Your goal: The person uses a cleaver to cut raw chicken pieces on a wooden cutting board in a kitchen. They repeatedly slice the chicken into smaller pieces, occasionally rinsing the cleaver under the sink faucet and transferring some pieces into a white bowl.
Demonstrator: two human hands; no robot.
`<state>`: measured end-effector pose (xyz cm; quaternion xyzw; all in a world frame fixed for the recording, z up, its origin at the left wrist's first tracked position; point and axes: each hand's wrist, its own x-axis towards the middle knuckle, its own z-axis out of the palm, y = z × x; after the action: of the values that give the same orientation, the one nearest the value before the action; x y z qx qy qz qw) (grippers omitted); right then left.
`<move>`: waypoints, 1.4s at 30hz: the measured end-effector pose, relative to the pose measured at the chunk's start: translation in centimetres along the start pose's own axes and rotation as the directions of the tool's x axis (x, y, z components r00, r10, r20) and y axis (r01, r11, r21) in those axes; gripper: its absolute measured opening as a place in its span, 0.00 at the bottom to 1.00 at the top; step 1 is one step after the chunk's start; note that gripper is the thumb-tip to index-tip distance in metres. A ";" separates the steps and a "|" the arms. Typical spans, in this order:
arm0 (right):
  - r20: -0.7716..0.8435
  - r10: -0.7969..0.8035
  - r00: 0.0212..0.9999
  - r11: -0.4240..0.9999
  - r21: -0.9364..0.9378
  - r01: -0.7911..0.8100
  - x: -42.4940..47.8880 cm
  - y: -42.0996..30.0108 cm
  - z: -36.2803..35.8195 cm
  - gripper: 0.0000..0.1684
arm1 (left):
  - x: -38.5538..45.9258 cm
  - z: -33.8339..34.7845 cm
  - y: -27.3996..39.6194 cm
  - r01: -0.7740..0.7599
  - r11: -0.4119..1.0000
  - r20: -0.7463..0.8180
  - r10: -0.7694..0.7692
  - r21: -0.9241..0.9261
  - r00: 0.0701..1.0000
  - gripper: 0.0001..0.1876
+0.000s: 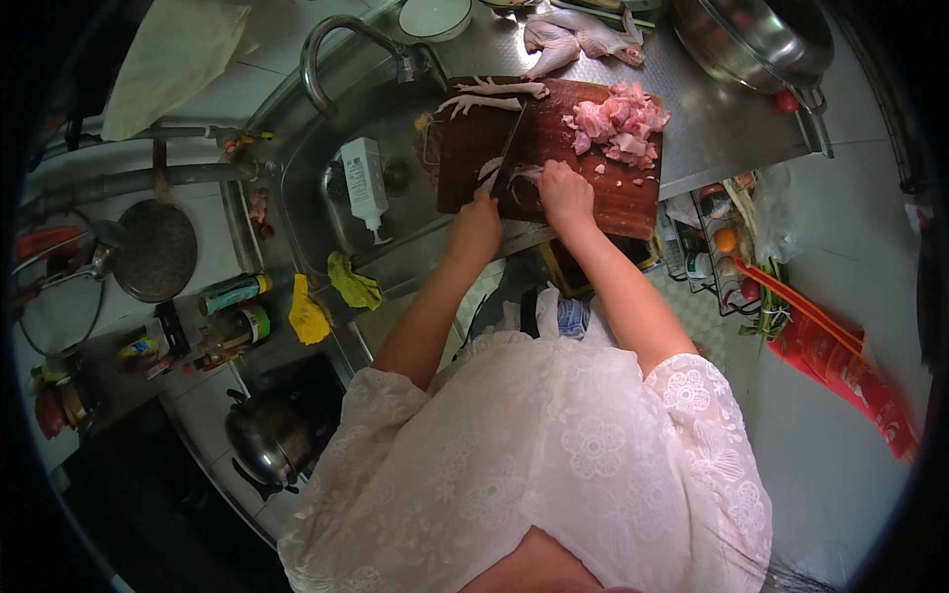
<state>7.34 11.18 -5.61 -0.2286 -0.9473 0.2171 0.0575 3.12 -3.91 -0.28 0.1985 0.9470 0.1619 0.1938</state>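
My left hand (477, 224) grips the handle of a kitchen knife (511, 144), its blade pointing away from me over a wooden cutting board (463, 174). Just right of the blade, my right hand (566, 194) is closed on a pale piece of chicken (528, 172), mostly hidden under the fingers. Another pale scrap (488, 167) lies left of the blade. Two chicken feet (482, 102) rest along the board's far left edge. A heap of chopped raw chicken (619, 122) covers the far right part, with small bits near it.
Left of the board is a steel sink (296, 200) with a faucet (319, 59) and a white pump bottle (363, 178). More raw chicken (578, 37) lies beyond the board. A steel pot (756, 44) stands at the far right. A wire rack (704, 259) holds produce below the counter.
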 end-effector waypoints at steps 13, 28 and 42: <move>0.297 0.276 0.914 0.952 0.048 -0.303 -0.9 0.0 -3.1 0.17 | 2.8 0.2 2.9 0.086 0.993 -0.009 -0.087 -0.080 0.996 0.13; 0.031 0.191 0.981 0.981 -0.025 -0.191 1.9 -8.8 1.1 0.31 | 0.8 -4.2 -5.0 -0.119 0.622 -0.227 -0.097 -0.774 0.969 0.13; -0.075 0.011 0.997 0.978 0.210 0.005 5.6 2.8 -6.4 0.29 | 0.1 -1.2 -10.2 -0.023 0.646 -0.141 -0.131 -0.763 0.981 0.14</move>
<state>4.84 18.44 -1.06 -0.2309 -0.9158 0.3072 0.1170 -0.70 -13.03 -3.17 0.0548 0.8104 0.5560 0.1761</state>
